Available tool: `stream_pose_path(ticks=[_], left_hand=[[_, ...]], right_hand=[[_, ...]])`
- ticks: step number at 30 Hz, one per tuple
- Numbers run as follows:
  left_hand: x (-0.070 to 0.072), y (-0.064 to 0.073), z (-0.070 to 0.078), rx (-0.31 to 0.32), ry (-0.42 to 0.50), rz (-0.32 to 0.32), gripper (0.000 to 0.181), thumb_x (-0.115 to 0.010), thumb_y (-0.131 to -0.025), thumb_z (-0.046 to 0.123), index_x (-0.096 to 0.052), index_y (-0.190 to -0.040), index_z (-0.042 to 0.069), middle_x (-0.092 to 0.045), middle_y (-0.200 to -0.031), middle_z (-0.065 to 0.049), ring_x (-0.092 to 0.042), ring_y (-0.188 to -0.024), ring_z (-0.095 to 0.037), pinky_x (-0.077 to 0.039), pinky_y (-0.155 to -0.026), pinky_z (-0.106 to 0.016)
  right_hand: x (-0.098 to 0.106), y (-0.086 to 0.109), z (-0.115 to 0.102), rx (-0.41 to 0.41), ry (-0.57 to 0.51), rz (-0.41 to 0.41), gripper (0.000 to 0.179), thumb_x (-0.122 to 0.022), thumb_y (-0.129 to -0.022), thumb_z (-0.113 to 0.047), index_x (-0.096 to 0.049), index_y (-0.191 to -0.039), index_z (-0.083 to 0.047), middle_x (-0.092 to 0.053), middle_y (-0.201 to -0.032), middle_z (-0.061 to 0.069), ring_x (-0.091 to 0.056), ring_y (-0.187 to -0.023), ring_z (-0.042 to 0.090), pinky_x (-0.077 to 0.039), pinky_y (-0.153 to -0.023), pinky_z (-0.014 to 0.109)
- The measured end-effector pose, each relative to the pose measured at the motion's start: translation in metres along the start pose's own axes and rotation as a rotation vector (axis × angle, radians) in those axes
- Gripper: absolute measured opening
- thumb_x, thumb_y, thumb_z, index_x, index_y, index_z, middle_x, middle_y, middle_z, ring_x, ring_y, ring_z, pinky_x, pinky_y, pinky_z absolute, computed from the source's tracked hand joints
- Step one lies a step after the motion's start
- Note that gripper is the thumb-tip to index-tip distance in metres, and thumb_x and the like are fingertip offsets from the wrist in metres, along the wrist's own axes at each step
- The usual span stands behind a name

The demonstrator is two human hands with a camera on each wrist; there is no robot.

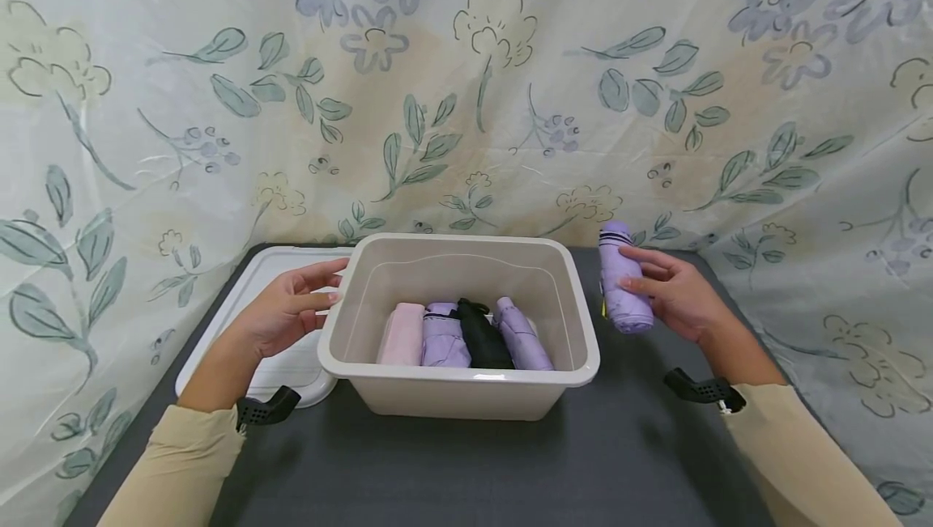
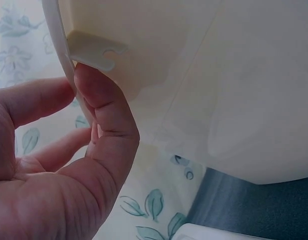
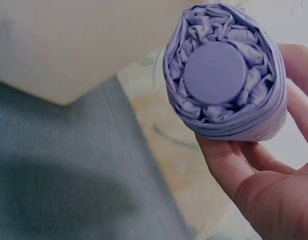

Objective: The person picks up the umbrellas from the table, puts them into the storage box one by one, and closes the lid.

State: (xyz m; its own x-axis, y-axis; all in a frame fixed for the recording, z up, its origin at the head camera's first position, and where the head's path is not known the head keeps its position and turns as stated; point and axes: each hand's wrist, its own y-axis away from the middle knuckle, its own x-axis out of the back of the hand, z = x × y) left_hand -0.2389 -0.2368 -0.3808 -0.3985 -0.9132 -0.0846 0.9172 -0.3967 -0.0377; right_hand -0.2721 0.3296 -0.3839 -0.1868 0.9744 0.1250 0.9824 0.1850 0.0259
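Note:
A beige plastic storage bin (image 1: 459, 396) stands on the dark table. My left hand (image 1: 284, 308) pinches its left rim, and in the left wrist view the fingers (image 2: 114, 125) bend around the edge from below. To the right of the bin, my right hand (image 1: 681, 296) grips a lilac folded umbrella (image 1: 619, 284) held upright. Its round end cap (image 3: 215, 73) shows in the right wrist view amid the gathered cloth. Side by side in the bin lie a pink folded bundle (image 1: 403, 334), a lilac umbrella (image 1: 445, 345), a black umbrella (image 1: 484, 337) and another lilac umbrella (image 1: 523, 337).
A white lid (image 1: 291, 377) lies flat at the left, partly beneath the left arm and the bin's rim. A floral curtain (image 1: 466, 106) hangs behind and at both sides of the dark table (image 1: 437, 470). Each wrist wears a black band.

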Motion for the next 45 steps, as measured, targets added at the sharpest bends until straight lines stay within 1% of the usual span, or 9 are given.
stream_pose_path(ticks=[5, 8, 11, 17, 20, 23, 27, 36, 45], left_hand=[[-0.002, 0.0, 0.002, 0.008, -0.003, 0.004, 0.059, -0.058, -0.102, 0.0, -0.038, -0.157, 0.005, -0.062, -0.115, -0.002, -0.072, -0.098, -0.012, -0.062, -0.086, -0.032], [-0.003, 0.0, 0.003, 0.008, -0.004, 0.008, 0.06, -0.058, -0.101, 0.0, -0.037, -0.157, 0.004, -0.063, -0.114, -0.002, -0.072, -0.098, -0.012, -0.062, -0.086, -0.032], [-0.002, 0.0, 0.003, 0.013, -0.001, 0.013, 0.06, -0.058, -0.101, 0.0, -0.037, -0.157, 0.004, -0.063, -0.113, -0.001, -0.072, -0.097, -0.012, -0.063, -0.086, -0.032], [-0.002, 0.0, 0.003, 0.019, 0.008, 0.012, 0.06, -0.056, -0.102, 0.0, -0.035, -0.158, 0.003, -0.064, -0.112, -0.001, -0.072, -0.095, -0.012, -0.063, -0.085, -0.031], [-0.002, 0.001, 0.003, 0.015, 0.01, 0.007, 0.06, -0.057, -0.102, 0.0, -0.035, -0.158, 0.003, -0.064, -0.113, -0.001, -0.072, -0.096, -0.012, -0.063, -0.085, -0.031], [-0.002, 0.001, 0.004, 0.014, 0.007, 0.004, 0.059, -0.057, -0.102, 0.001, -0.037, -0.157, 0.004, -0.064, -0.113, -0.001, -0.072, -0.097, -0.012, -0.063, -0.085, -0.031], [-0.002, 0.001, 0.004, 0.012, 0.014, -0.006, 0.058, -0.057, -0.102, 0.0, -0.039, -0.157, 0.006, -0.064, -0.113, -0.001, -0.072, -0.097, -0.011, -0.062, -0.085, -0.031], [-0.003, 0.001, 0.004, -0.006, 0.01, -0.016, 0.056, -0.058, -0.102, 0.001, -0.042, -0.155, 0.007, -0.063, -0.112, -0.001, -0.071, -0.097, -0.011, -0.062, -0.085, -0.03], [-0.004, 0.001, 0.005, -0.007, -0.009, -0.02, 0.054, -0.06, -0.101, 0.004, -0.046, -0.153, 0.01, -0.064, -0.113, -0.002, -0.071, -0.098, -0.012, -0.062, -0.086, -0.031]], right_hand=[[-0.009, 0.008, -0.021, 0.006, -0.034, -0.052, 0.066, -0.069, -0.098, -0.011, -0.042, -0.158, -0.024, -0.04, -0.147, 0.006, -0.06, -0.114, 0.02, -0.062, -0.086, 0.035], [-0.016, 0.012, -0.033, -0.001, -0.02, -0.075, 0.067, -0.067, -0.099, -0.012, -0.04, -0.159, -0.025, -0.035, -0.152, 0.009, -0.055, -0.119, 0.025, -0.062, -0.088, 0.036], [-0.023, 0.013, -0.044, -0.016, -0.016, -0.088, 0.067, -0.067, -0.099, -0.013, -0.04, -0.159, -0.026, -0.031, -0.155, 0.012, -0.05, -0.123, 0.031, -0.061, -0.088, 0.037], [-0.035, 0.015, -0.064, -0.049, -0.009, -0.1, 0.067, -0.068, -0.098, -0.013, -0.041, -0.158, -0.026, -0.035, -0.15, 0.01, -0.043, -0.127, 0.034, -0.06, -0.089, 0.035], [-0.043, 0.015, -0.073, -0.06, 0.019, -0.103, 0.066, -0.07, -0.098, -0.014, -0.042, -0.157, -0.024, -0.034, -0.152, 0.012, -0.045, -0.126, 0.033, -0.06, -0.088, 0.035], [-0.051, 0.015, -0.08, -0.07, 0.025, -0.118, 0.064, -0.071, -0.096, -0.012, -0.046, -0.154, -0.021, -0.039, -0.15, 0.012, -0.054, -0.12, 0.028, -0.06, -0.087, 0.037], [-0.065, 0.013, -0.089, -0.087, 0.013, -0.146, 0.062, -0.072, -0.095, -0.011, -0.048, -0.152, -0.017, -0.044, -0.149, 0.013, -0.06, -0.116, 0.026, -0.061, -0.087, 0.039], [-0.09, 0.0, -0.098, -0.138, 0.042, -0.211, 0.064, -0.073, -0.094, -0.009, -0.048, -0.153, -0.016, -0.047, -0.149, 0.021, -0.063, -0.116, 0.032, -0.061, -0.089, 0.045], [-0.111, -0.008, -0.102, -0.224, 0.113, -0.229, 0.064, -0.079, -0.088, -0.007, -0.056, -0.147, -0.017, -0.048, -0.146, 0.023, -0.058, -0.12, 0.037, -0.061, -0.089, 0.045]])
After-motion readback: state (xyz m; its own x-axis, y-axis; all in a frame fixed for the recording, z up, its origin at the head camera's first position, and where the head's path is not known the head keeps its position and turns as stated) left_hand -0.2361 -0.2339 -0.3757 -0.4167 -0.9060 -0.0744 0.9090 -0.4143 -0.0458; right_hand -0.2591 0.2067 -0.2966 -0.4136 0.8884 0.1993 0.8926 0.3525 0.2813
